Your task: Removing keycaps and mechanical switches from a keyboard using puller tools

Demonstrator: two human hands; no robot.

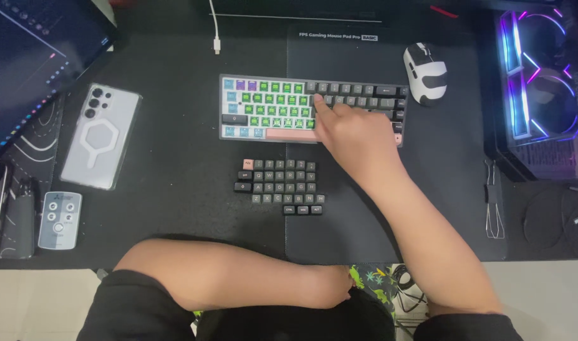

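Right hand (352,136) fingers apparently pinching a keycap on the keyboard (270,110) (long axis left-right).

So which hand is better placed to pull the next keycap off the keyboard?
Right, probably: the right hand already rests on the keyboard, fingertip at the capped keys. The left hand is tucked near the body, out of view.

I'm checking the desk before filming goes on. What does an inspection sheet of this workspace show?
Surface: black desk mat, mouse pad on it.
Job's things: keyboard, left half bare switches; pulled keycaps in rows below.
Clutter: phone, remote, mouse, wire pullers.
Hands: right hand on keyboard, fingertip at a cap; left hand at desk edge, mostly hidden.
Cables: white plug.
Surroundings: tablet, lit computer case.
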